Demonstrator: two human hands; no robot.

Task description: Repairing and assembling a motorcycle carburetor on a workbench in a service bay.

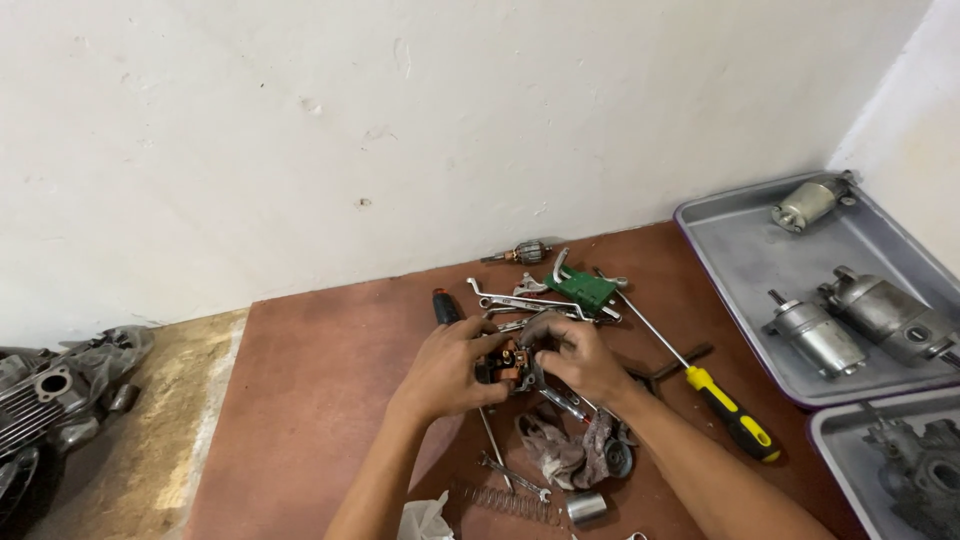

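Observation:
My left hand [446,371] and my right hand [583,360] meet over a small black and copper-coloured motor part [508,361], both gripping it above the reddish floor mat [320,390]. Just behind the hands lie several wrenches [510,300], a green flat part [582,290] and a dark-handled tool [445,306]. A dirty rag [565,450] lies just below my right wrist.
A yellow-handled screwdriver [715,395] lies to the right. A motor armature [525,253] rests by the white wall. Grey trays [730,240] on the right hold starter motors [820,335]. A spring [505,500], a metal sleeve [587,508] and an engine casing [50,395] at far left.

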